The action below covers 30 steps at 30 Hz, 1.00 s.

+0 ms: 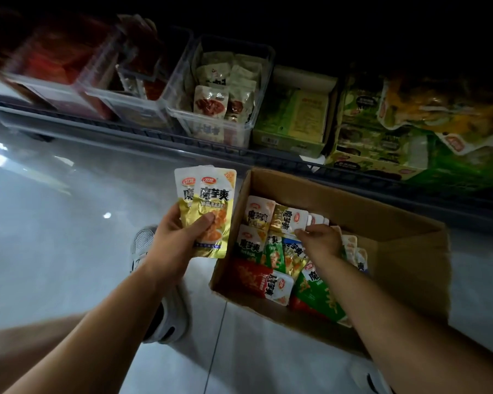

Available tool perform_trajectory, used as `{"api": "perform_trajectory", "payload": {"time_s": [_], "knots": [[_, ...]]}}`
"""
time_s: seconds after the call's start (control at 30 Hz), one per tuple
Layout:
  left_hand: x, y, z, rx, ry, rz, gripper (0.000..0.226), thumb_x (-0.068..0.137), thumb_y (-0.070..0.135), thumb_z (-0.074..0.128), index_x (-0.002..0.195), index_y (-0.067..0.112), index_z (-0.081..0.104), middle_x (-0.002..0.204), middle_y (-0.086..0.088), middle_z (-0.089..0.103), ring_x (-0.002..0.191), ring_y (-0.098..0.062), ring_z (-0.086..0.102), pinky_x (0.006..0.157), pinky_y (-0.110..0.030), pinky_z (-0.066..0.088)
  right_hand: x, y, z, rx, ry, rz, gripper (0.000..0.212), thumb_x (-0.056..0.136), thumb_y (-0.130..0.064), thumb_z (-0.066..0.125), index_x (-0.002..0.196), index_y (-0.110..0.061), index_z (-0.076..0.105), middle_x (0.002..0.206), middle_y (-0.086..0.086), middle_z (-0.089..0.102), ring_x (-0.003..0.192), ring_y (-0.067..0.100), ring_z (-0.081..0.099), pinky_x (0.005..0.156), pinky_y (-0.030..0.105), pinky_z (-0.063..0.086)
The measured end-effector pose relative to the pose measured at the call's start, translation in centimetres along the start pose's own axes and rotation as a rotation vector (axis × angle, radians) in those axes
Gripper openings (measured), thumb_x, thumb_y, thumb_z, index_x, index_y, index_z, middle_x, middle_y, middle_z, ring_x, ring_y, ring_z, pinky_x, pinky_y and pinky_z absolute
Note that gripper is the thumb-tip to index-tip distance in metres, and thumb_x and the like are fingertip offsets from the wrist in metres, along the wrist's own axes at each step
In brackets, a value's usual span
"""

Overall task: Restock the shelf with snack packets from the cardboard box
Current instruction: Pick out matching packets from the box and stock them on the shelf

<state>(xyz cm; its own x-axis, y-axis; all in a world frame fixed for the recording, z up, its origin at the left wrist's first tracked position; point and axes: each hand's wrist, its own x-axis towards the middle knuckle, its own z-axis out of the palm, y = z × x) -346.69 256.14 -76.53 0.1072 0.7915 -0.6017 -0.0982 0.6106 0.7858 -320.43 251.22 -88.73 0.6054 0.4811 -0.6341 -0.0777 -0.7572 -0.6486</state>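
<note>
The grey tiled floor spreads under both hands. Beyond them runs the dark shelf, carrying clear plastic bins straight ahead of the left hand and green display cartons ahead of the right hand. One bin holds beige packets standing on end.

The open cardboard box sits on the floor directly beneath the right hand, just beside the left hand. Inside it, snack packets lie flat and overlapping. A red packet nearer the person than the right hand has its long axis across the box, white end toward the right forearm. Green packets lie under that forearm.

The left hand grips two yellow packets, fanned one behind the other, thumb across the front. Their long axis runs away from the person, white logo ends pointing at the shelf and gold bottoms in the palm.

The right hand is down in the box with curled fingertips pinching the white end of a gold packet, which lies sideways, white end toward that hand.

A white sneaker stands on the floor below the left wrist.
</note>
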Motion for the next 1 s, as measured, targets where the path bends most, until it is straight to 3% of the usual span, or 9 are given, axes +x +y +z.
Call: {"api": "perform_trajectory", "payload": {"time_s": [0.13,0.23,0.33,0.4,0.57,0.7,0.8,0.87,1.0], "knots": [[-0.1,0.0,0.1,0.030,-0.015,0.011,0.037,0.093,0.009,0.067,0.129,0.016,0.059,0.114,-0.007,0.077,0.100,-0.029,0.076,0.081,-0.046,0.060,-0.5,-1.0,-0.4,-0.006,-0.033,-0.031,0.019,0.086,-0.015,0.077,0.079,-0.020,0.061,0.111,0.011,0.069,0.103,0.030,0.065,0.092,0.046,0.055],[-0.2,0.1,0.2,0.045,-0.015,0.018,0.037,0.094,0.009,0.068,0.129,0.014,0.059,0.114,-0.009,0.077,0.100,-0.030,0.076,0.084,-0.048,0.060,-2.3,-2.5,-2.0,-0.179,-0.058,-0.224,0.010,0.099,-0.019,0.059,0.093,-0.018,0.052,0.100,0.006,0.064,0.088,0.025,0.063,0.066,0.033,0.050],[-0.5,0.6,0.6,0.084,-0.027,0.043,0.031,0.096,0.010,0.067,0.126,0.014,0.059,0.113,-0.009,0.077,0.098,-0.029,0.076,0.082,-0.047,0.062,-4.4,-4.6,-4.2,-0.222,-0.107,-0.406,0.006,0.105,-0.023,0.047,0.100,-0.025,0.044,0.094,0.003,0.064,0.079,0.017,0.071,0.065,0.049,0.060],[-1.0,0.8,1.1,0.110,-0.034,0.057,0.028,0.097,0.011,0.067,0.124,0.015,0.060,0.110,-0.007,0.078,0.096,-0.027,0.077,0.083,-0.046,0.062,-5.9,-6.5,-5.4,-0.269,-0.147,-0.514,0.005,0.105,-0.025,0.046,0.103,-0.029,0.045,0.089,0.000,0.067,0.069,0.012,0.072,0.064,0.046,0.062],[-2.1,0.9,2.3,0.139,-0.051,0.065,0.033,0.096,0.013,0.069,0.127,0.018,0.058,0.112,-0.004,0.077,0.096,-0.023,0.077,0.085,-0.044,0.062,-9.4,-11.5,-7.2,-0.253,-0.091,-0.790,0.008,0.105,-0.027,0.046,0.108,-0.033,0.049,0.074,-0.002,0.062,0.058,0.012,0.061,0.054,0.036,0.046],[-3.0,0.9,3.0,0.138,-0.116,0.055,0.030,0.096,0.012,0.068,0.125,0.013,0.060,0.108,-0.007,0.078,0.096,-0.028,0.077,0.086,-0.045,0.062,-10.8,-13.8,-6.6,-0.133,-0.219,-0.741,0.017,0.104,-0.023,0.051,0.099,-0.038,0.055,0.083,0.020,0.067,0.064,0.037,0.060,0.054,0.035,0.045],[-3.2,0.9,3.2,0.072,-0.180,0.015,0.028,0.095,0.010,0.067,0.123,0.011,0.061,0.111,-0.013,0.077,0.099,-0.033,0.075,0.084,-0.044,0.062,-11.0,-13.9,-5.5,-0.143,-0.308,-0.711,0.012,0.104,-0.019,0.052,0.104,-0.030,0.057,0.074,0.007,0.069,0.050,0.022,0.061,0.045,0.033,0.051],[-3.2,0.8,3.1,0.056,-0.220,-0.002,0.030,0.094,0.008,0.068,0.123,0.011,0.062,0.113,-0.014,0.076,0.101,-0.033,0.075,0.083,-0.042,0.062,-10.9,-13.7,-4.6,-0.136,-0.352,-0.670,0.011,0.103,-0.018,0.053,0.109,-0.025,0.058,0.072,0.002,0.069,0.049,0.022,0.063,0.044,0.036,0.054],[-2.7,0.6,2.4,0.084,-0.183,-0.013,0.034,0.092,0.003,0.070,0.124,0.010,0.061,0.113,-0.015,0.076,0.100,-0.035,0.075,0.081,-0.045,0.063,-10.0,-13.0,-3.3,0.088,-0.472,-0.455,0.016,0.102,-0.016,0.056,0.117,-0.016,0.060,0.096,0.007,0.070,0.055,0.023,0.066,0.050,0.033,0.057]]}}
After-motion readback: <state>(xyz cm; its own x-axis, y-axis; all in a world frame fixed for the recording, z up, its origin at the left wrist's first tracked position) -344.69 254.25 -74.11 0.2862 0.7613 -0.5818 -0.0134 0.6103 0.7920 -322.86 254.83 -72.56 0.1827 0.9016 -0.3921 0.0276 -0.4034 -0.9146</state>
